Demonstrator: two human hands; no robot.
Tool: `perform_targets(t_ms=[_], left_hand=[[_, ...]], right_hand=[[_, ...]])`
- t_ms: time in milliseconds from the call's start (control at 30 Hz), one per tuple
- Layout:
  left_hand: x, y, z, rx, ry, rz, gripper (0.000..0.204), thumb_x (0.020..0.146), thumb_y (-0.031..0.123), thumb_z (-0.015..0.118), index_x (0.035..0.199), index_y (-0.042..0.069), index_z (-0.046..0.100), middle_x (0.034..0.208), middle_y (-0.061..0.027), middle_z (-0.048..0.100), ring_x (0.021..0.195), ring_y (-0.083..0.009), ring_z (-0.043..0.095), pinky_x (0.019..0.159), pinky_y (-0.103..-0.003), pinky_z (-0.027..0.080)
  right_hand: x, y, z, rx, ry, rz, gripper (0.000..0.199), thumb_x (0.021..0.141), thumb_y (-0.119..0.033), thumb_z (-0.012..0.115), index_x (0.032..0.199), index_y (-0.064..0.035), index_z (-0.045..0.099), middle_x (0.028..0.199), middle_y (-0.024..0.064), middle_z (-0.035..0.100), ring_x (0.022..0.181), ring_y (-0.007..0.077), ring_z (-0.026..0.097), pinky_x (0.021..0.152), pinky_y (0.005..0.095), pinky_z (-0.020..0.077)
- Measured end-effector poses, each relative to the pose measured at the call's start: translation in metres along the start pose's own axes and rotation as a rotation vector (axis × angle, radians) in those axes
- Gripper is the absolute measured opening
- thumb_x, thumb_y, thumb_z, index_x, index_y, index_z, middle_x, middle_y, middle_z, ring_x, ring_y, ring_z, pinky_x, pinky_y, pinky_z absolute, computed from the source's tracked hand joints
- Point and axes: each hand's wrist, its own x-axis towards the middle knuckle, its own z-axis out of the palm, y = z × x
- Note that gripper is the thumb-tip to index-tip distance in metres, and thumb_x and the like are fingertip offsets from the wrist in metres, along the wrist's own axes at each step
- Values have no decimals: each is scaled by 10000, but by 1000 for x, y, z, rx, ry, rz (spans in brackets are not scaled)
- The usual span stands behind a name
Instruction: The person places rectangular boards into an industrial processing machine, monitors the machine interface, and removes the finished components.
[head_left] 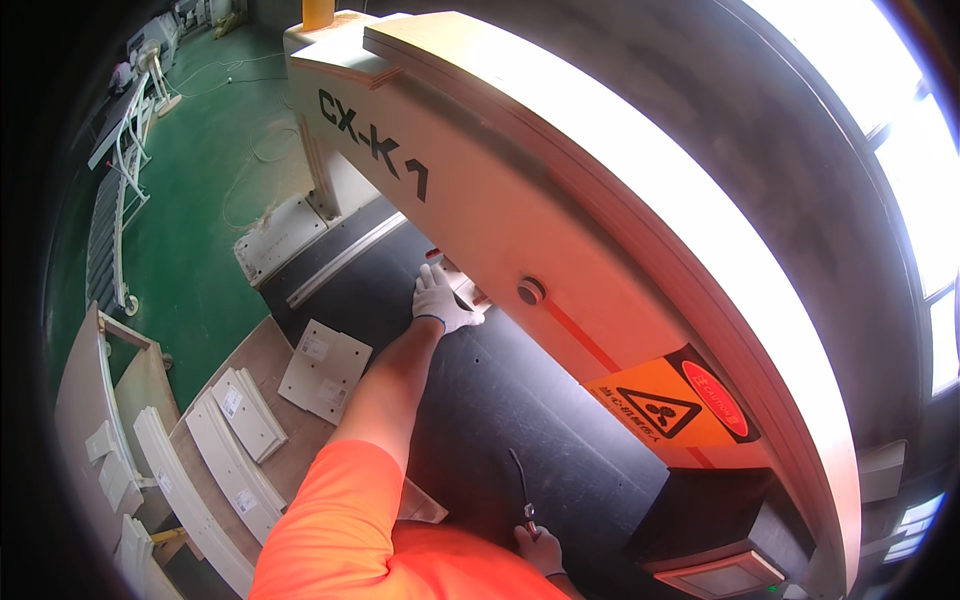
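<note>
My left hand [443, 300], in a white glove, reaches out across the black machine bed [520, 420] and rests on a small white panel piece [468, 290] right under the edge of the big cream machine housing [500, 200]. Whether the fingers grip the piece or only press on it is unclear. My right hand [541, 549], also gloved, stays close to my body at the lower edge and is closed on a thin dark rod-like tool [522, 485] that points up over the bed.
White cut panels [323, 370] and long curved white strips [225, 460] lie on a brown board to the left. A roller conveyor [105, 220] stands on the green floor. An orange warning label [680, 400] is on the housing; a dark box [720, 540] sits at the lower right.
</note>
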Motion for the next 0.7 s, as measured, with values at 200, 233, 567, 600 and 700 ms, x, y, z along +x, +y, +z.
perform_targets(t_ms=[200, 233, 567, 600, 700], left_hand=[[20, 15, 4, 217, -71, -47, 1429, 653, 726, 909, 1679, -11, 241, 1706, -250, 259, 1594, -447, 238, 1312, -523, 222], [11, 24, -6, 244, -69, -30, 1394, 672, 733, 893, 1683, 7, 266, 1705, -250, 262, 1595, -466, 226, 1312, -552, 207], [16, 26, -4, 345, -78, 137, 1128, 776, 736, 793, 1671, 150, 435, 1714, -274, 308, 1602, -529, 165, 1312, -606, 112], [17, 29, -9, 355, -114, 139, 1106, 774, 726, 794, 1659, 155, 458, 1704, -279, 322, 1594, -520, 184, 1310, -597, 110], [18, 27, -11, 418, -212, 109, 1094, 800, 699, 767, 1681, 149, 425, 1727, -315, 261, 1590, -520, 197, 1305, -612, 98]], right_hand=[[-13, 80, -9, -176, 143, -67, 531, 976, -551, 664, 950, -21, 692, 894, 224, 756, 893, 452, 741, 811, 527, 565], [-17, 84, -12, -186, 163, -30, 527, 976, -548, 667, 953, -22, 691, 896, 226, 756, 896, 455, 741, 813, 530, 565], [-45, 38, 0, -66, 182, 158, 482, 977, -511, 694, 982, -29, 683, 911, 244, 759, 931, 490, 738, 827, 560, 564], [-46, 23, -2, -70, 177, 126, 478, 977, -507, 697, 985, -30, 682, 913, 245, 759, 934, 493, 738, 828, 563, 564], [-36, -19, -12, -42, 153, 30, 497, 981, -523, 695, 984, -26, 685, 891, 248, 756, 931, 490, 742, 832, 560, 565]])
